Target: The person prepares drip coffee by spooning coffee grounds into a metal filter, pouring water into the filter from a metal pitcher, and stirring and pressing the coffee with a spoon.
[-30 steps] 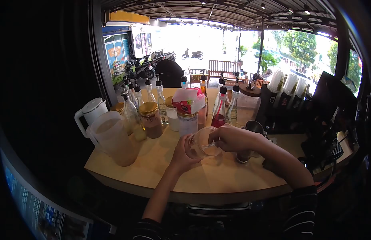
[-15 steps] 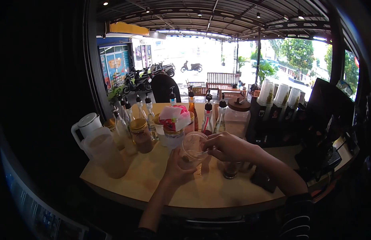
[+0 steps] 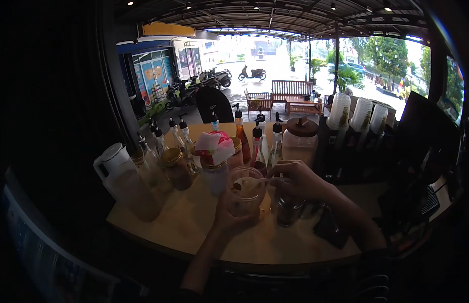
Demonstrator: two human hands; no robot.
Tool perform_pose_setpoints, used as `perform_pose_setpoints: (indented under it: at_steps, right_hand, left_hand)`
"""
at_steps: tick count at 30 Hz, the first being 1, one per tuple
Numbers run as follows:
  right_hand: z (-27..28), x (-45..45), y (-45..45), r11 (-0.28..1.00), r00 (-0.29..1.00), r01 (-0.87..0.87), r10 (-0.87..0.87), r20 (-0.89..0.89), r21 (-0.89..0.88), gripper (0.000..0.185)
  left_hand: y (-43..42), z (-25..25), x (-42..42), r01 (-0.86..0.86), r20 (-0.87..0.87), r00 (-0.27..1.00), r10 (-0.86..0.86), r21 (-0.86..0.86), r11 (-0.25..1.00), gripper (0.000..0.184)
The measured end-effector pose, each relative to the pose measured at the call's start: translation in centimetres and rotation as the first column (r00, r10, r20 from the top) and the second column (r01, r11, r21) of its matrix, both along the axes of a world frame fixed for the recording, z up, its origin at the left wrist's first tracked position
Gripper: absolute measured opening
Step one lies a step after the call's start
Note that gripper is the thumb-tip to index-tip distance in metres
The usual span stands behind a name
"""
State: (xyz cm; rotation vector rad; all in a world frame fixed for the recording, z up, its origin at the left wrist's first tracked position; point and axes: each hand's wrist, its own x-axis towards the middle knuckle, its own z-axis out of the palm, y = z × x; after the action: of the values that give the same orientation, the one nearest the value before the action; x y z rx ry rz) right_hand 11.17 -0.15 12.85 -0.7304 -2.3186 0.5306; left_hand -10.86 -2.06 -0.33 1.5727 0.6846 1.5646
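Observation:
A clear plastic cup [image 3: 246, 202] is wrapped by the fingers of my left hand [image 3: 229, 219], tilted slightly above the counter. Inside it a small brown lump shows near the rim. My right hand [image 3: 300, 181] pinches the handle of a pale spoon [image 3: 253, 183], whose bowl is at the cup's mouth. Just right of the cup a dark-looking glass [image 3: 289, 211] stands on the counter. Behind the cup is a lidded jar [image 3: 215, 177] with a pink and white packet [image 3: 214, 147] on top.
The pale counter [image 3: 194, 242] carries pitchers [image 3: 131, 189] at left, pump bottles [image 3: 242, 136] and a gold-lidded jar [image 3: 176, 169] behind, and a large brown-lidded jar [image 3: 300, 144]. Stacked cups [image 3: 340, 111] stand at right, near a dark monitor [image 3: 421, 126]. A black item [image 3: 331, 230] lies right.
The spoon, earlier mostly hidden inside the cup, now shows at its mouth as my right hand has risen a little. The view has shifted and darkened.

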Motion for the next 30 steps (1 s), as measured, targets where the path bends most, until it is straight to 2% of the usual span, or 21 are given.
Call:
perform_pose_setpoints:
  at_steps: [1, 3, 4, 6, 7, 10, 12, 15, 19, 22, 24, 26, 28, 30]
  right_hand:
    - [0.0, 0.7, -0.1, 1.000, 1.000, 0.003, -0.003, 0.002, -0.008, 0.019]
    - [0.6, 2.1, -0.6, 0.994, 0.994, 0.107, -0.107, 0.000, 0.002, 0.021]
    - [0.5, 3.0, -0.8, 0.988, 0.991, 0.134, -0.135, 0.012, 0.076, 0.019]
    - [0.8, 4.7, -1.9, 0.980, 0.982, 0.185, -0.186, 0.012, 0.070, 0.018]
    - [0.7, 5.6, -2.3, 0.970, 0.972, 0.234, -0.235, 0.003, 0.068, 0.017]
    - [-0.2, 8.1, -3.2, 0.948, 0.952, 0.307, -0.307, -0.009, 0.078, 0.014]
    - [-1.1, 9.5, -3.3, 0.912, 0.915, 0.402, -0.403, -0.014, 0.079, 0.013]
    - [-2.2, 10.5, -3.7, 0.877, 0.880, 0.474, -0.469, -0.073, 0.078, 0.013]
    - [-4.2, 11.4, -3.9, 0.879, 0.882, 0.470, -0.471, -0.001, 0.080, 0.016]
    - [-4.9, 11.3, -3.8, 0.867, 0.869, 0.496, -0.495, -0.029, 0.060, 0.016]
    - [-5.5, 11.3, -3.6, 0.857, 0.860, 0.511, -0.511, -0.022, 0.069, 0.016]
    - [-5.8, 11.3, -3.2, 0.834, 0.856, 0.517, -0.507, -0.103, 0.191, 0.016]
    - [-5.4, 11.1, -3.0, 0.838, 0.856, 0.516, -0.510, -0.083, 0.178, 0.016]
    - [-5.4, 10.8, -3.0, 0.842, 0.855, 0.518, -0.514, -0.068, 0.154, 0.016]
  left_hand:
    - [0.1, -0.6, 0.2, 0.003, 0.002, 1.000, -0.003, -0.008, 1.000, 0.091]
    - [1.0, -2.6, 0.4, -0.115, -0.072, 0.991, 0.110, -0.071, 0.991, 0.096]
    - [1.7, -3.7, 0.6, -0.112, -0.065, 0.992, 0.107, -0.076, 0.991, 0.096]
    - [3.1, -5.3, 1.1, -0.078, 0.092, 0.992, 0.083, -0.057, 0.995, 0.096]
    - [3.5, -5.9, 1.2, -0.073, 0.101, 0.992, 0.079, -0.060, 0.996, 0.096]
    - [3.7, -5.9, 1.6, -0.209, 0.055, 0.972, 0.229, -0.244, 0.947, 0.097]
    - [3.4, -5.1, 2.2, -0.219, 0.108, 0.967, 0.229, -0.092, 0.971, 0.099]
    - [4.7, -7.5, 1.4, -0.203, 0.068, 0.975, 0.213, -0.135, 0.970, 0.100]
    - [4.7, -7.1, 1.4, -0.200, 0.024, 0.979, 0.204, -0.114, 0.973, 0.101]
    - [4.8, -7.5, 1.3, -0.159, 0.058, 0.984, 0.168, -0.133, 0.978, 0.101]
    - [4.9, -7.9, 1.1, -0.200, 0.019, 0.979, 0.204, -0.122, 0.972, 0.101]
    - [4.7, -7.6, 1.2, -0.171, 0.058, 0.982, 0.181, -0.138, 0.976, 0.101]
    - [4.9, -7.8, 1.4, -0.140, 0.104, 0.982, 0.156, -0.149, 0.979, 0.101]
    - [5.3, -8.3, 0.9, -0.160, 0.046, 0.985, 0.167, -0.131, 0.978, 0.100]
